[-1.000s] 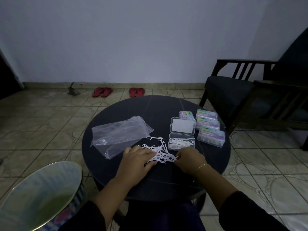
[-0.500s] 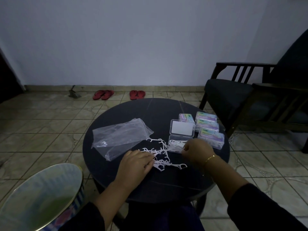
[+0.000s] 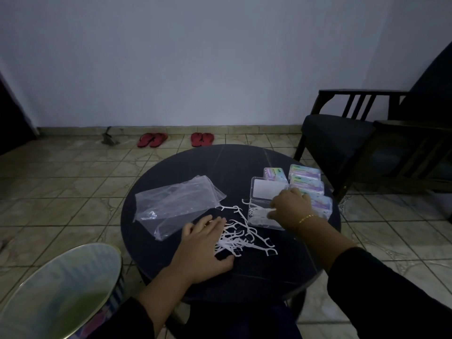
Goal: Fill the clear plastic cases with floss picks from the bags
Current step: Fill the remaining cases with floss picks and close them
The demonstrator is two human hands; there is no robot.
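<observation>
- While my left hand (image 3: 204, 243) lies flat on the round dark table (image 3: 186, 167), its fingers are straight and spread, resting on the near-left edge of the loose pile of white floss picks (image 3: 241, 237) and gripping nothing.
- My right hand (image 3: 291, 207) is over the open clear case (image 3: 265, 217), fingers curled, and it seems to pinch a few picks at the case's mouth, though the dim light leaves the grip hard to read.
- Picks already lie inside that case, which sits just right of the pile; its lid (image 3: 269, 189) stands open on the far side, showing a white card.
- Closed, filled cases (image 3: 305, 178) with pastel labels sit in a cluster beyond and right of the open one, near the table's right edge.
- Two empty clear bags (image 3: 176, 204) lie overlapping on the left half of the table, their near corner touching the pile.
- Beside my left arm a shiny round tin (image 3: 58, 289) stands on the tiled floor.
- Two pairs of red sandals (image 3: 176, 139) lie by the far wall, and a dark wooden armchair (image 3: 354, 138) is at the right.
</observation>
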